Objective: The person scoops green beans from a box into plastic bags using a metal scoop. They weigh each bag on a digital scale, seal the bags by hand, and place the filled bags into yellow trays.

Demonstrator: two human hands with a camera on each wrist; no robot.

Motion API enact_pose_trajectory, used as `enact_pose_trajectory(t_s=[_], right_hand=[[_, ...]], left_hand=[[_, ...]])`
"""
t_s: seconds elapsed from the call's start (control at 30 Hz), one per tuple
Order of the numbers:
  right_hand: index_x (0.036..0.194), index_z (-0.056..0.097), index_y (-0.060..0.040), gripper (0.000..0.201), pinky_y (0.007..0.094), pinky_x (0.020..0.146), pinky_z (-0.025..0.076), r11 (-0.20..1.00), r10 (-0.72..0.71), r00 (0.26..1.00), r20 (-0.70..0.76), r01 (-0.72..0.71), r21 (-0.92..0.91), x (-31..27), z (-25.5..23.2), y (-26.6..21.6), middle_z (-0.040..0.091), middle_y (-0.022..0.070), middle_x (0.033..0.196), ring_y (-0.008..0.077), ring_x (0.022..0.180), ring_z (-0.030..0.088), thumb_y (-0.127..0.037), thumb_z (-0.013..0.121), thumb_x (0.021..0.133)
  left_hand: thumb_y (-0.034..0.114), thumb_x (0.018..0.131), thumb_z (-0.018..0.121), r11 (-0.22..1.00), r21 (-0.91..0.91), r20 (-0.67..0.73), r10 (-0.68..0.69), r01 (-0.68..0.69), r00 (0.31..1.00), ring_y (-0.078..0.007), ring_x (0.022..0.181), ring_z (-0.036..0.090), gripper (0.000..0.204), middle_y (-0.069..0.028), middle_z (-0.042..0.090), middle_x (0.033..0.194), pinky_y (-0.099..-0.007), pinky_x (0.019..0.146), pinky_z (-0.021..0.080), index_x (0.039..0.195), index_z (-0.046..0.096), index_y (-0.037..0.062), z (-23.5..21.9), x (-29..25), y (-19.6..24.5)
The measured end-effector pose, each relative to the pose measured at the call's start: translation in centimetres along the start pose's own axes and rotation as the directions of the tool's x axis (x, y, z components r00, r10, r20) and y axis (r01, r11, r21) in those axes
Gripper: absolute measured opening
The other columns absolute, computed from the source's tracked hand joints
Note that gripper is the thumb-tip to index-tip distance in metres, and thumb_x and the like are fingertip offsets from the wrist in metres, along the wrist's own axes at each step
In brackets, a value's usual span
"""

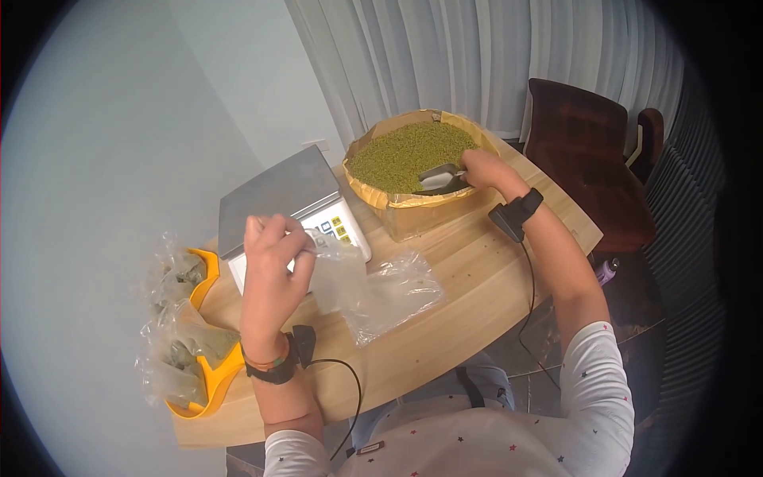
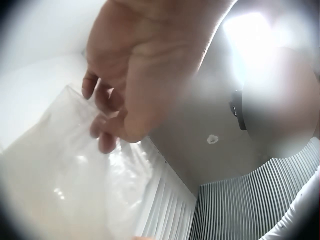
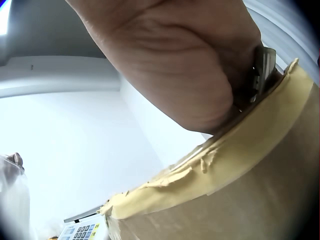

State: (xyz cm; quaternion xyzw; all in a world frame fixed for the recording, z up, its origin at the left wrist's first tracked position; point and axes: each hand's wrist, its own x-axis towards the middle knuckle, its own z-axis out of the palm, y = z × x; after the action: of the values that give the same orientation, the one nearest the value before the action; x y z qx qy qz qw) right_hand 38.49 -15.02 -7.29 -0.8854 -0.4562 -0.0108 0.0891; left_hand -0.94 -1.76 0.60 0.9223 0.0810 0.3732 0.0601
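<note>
My left hand (image 1: 276, 266) pinches the top of a clear plastic bag (image 1: 338, 274), which hangs from the fingers in front of the scale. In the left wrist view the bag (image 2: 65, 165) spreads below the curled fingertips. My right hand (image 1: 486, 171) grips the handle of a metal scoop (image 1: 439, 180) at the right side of a cardboard box (image 1: 409, 219). The scoop's blade lies in the green granules (image 1: 409, 153) that fill the box. From the right wrist, the taped box rim (image 3: 240, 135) runs just under the hand, and part of the scoop is hidden behind it.
A digital scale (image 1: 278, 195) with a grey plate stands left of the box. Another clear bag (image 1: 401, 298) lies flat on the wooden table (image 1: 461, 270). Filled bags (image 1: 187, 358) sit in yellow holders (image 1: 225, 378) at the left edge. A dark red chair (image 1: 584, 159) stands behind on the right.
</note>
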Motion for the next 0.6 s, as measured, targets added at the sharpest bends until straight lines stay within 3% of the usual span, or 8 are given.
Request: enact_pose_trajectory(t_s=[0.07, 0.17, 0.27, 0.33, 0.37, 0.43, 0.6], right_hand=[[0.095, 0.071, 0.0018, 0.02, 0.0472, 0.08, 0.051, 1.0, 0.02, 0.999, -0.037, -0.021, -0.02, -0.2, -0.3, -0.1, 0.069, 0.0241, 0.094, 0.0402, 0.094, 0.066, -0.007, 0.067, 0.078], [0.095, 0.07, 0.0034, 0.019, 0.0462, 0.08, 0.053, 0.995, 0.056, 0.994, -0.091, -0.063, -0.073, -0.4, -0.9, -0.3, 0.069, 0.0245, 0.098, 0.0398, 0.097, 0.067, -0.003, 0.062, 0.08], [0.097, 0.071, 0.0028, 0.019, 0.046, 0.081, 0.054, 0.993, 0.068, 0.99, -0.125, -0.079, -0.091, 0.4, -0.1, -0.2, 0.069, 0.0233, 0.103, 0.0384, 0.099, 0.067, -0.002, 0.057, 0.084], [0.097, 0.071, 0.0033, 0.02, 0.0465, 0.083, 0.054, 0.994, 0.061, 0.988, -0.145, -0.073, -0.08, 1.1, 0.7, -0.4, 0.069, 0.0236, 0.104, 0.0384, 0.1, 0.067, -0.002, 0.056, 0.086], [0.096, 0.07, 0.0049, 0.02, 0.0471, 0.082, 0.054, 0.996, 0.06, 0.986, -0.154, -0.069, -0.053, 1.7, 1.1, -0.7, 0.068, 0.0259, 0.102, 0.0404, 0.098, 0.067, 0.002, 0.056, 0.082], [0.095, 0.069, 0.0066, 0.02, 0.0476, 0.082, 0.053, 0.998, 0.058, 0.984, -0.166, -0.063, -0.027, 2.3, 1.6, -1.5, 0.068, 0.0283, 0.1, 0.0424, 0.096, 0.066, 0.005, 0.057, 0.079], [0.103, 0.068, 0.007, 0.024, 0.0467, 0.086, 0.053, 0.988, 0.118, 0.992, -0.053, -0.113, 0.101, 4.2, 3.0, -1.4, 0.067, 0.0288, 0.107, 0.0411, 0.102, 0.066, 0.002, 0.057, 0.083]], left_hand=[[0.0, 0.072, 0.063, 1.0, 0.008, -0.015, 0.007, -0.007, 1.0, -0.0272, 0.087, 0.047, 0.007, -0.007, 0.061, 0.09, -0.0391, 0.082, 0.04, 0.079, 0.065, 0.0018, -0.3, -0.1, 0.2], [-0.003, 0.072, 0.062, 0.993, 0.102, -0.077, 0.06, -0.053, 0.995, -0.0258, 0.087, 0.046, 0.005, -0.0048, 0.06, 0.085, -0.0348, 0.079, 0.039, 0.075, 0.061, 0.0009, 0.1, 0.1, 0.8], [-0.001, 0.073, 0.063, 0.988, 0.124, -0.015, 0.091, -0.089, 0.996, -0.0256, 0.087, 0.047, 0.003, -0.005, 0.06, 0.085, -0.035, 0.08, 0.04, 0.075, 0.062, 0.0016, 0.8, 0.1, 0.8], [0.0, 0.076, 0.063, 0.997, -0.035, 0.142, 0.071, -0.067, 0.987, -0.0277, 0.086, 0.052, 0.002, -0.0075, 0.062, 0.086, -0.0366, 0.078, 0.044, 0.078, 0.063, 0.0013, 1.7, 0.0, 0.0], [0.0, 0.076, 0.063, 0.997, -0.032, 0.137, 0.074, -0.07, 0.988, -0.0277, 0.086, 0.052, 0.002, -0.0075, 0.062, 0.086, -0.0366, 0.078, 0.044, 0.078, 0.063, 0.0013, 2.3, -0.1, -0.3], [0.001, 0.079, 0.062, 0.992, -0.112, 0.271, -0.018, 0.05, 0.962, -0.0315, 0.085, 0.056, 0.004, -0.0108, 0.063, 0.089, -0.0389, 0.076, 0.047, 0.083, 0.063, 0.0004, 3.6, -0.5, -0.8], [0.002, 0.083, 0.057, 0.989, -0.146, 0.323, 0.012, 0.037, 0.946, -0.0338, 0.087, 0.06, 0.01, -0.0162, 0.06, 0.086, -0.0396, 0.076, 0.049, 0.088, 0.066, -0.0005, 4.7, -0.6, -1.7]])
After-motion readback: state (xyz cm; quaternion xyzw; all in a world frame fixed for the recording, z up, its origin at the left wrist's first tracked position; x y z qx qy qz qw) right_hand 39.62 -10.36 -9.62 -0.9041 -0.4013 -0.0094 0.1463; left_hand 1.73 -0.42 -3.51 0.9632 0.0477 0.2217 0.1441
